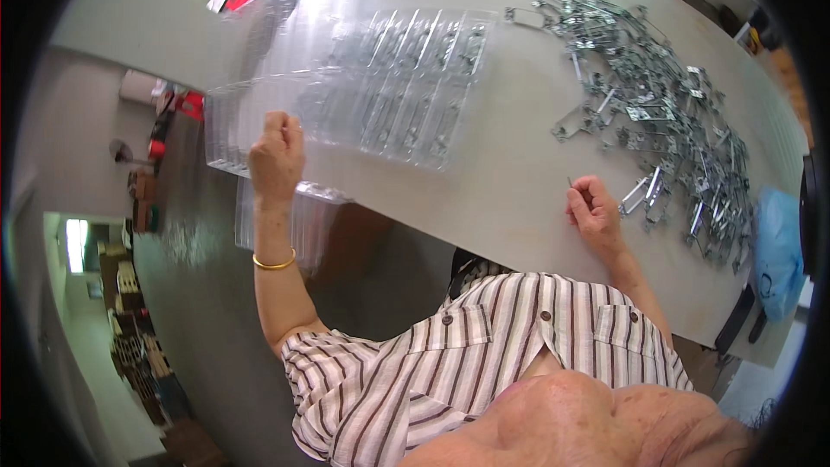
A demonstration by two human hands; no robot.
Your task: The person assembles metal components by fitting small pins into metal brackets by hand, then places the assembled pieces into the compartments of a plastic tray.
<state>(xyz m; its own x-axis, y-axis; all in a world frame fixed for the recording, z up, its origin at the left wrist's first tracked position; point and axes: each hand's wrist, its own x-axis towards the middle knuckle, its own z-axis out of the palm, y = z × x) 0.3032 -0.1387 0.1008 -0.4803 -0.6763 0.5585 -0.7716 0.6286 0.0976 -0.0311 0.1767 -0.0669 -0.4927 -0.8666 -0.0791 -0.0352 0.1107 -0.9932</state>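
Observation:
My left hand (278, 156), with a gold bangle on its wrist, is closed over the near-left part of a clear plastic tray (226, 134). Whatever its fingers hold, if anything, is hidden. Compartments in the tray's right part hold metal brackets (419, 117), and its left part looks bare, though glare blurs it. My right hand (595, 214) is closed at the near side of a big heap of silvery metal brackets (661, 104). A thin dark tip of a small metal piece (570, 182) sticks up from its pinched fingers.
More clear plastic trays (290, 223) stick out below the near-left table edge. A blue plastic bag (778, 251) lies at the far right, with a black-handled tool (739, 320) beside it. Boxes (130, 285) and a red stool (189, 105) stand off to the left.

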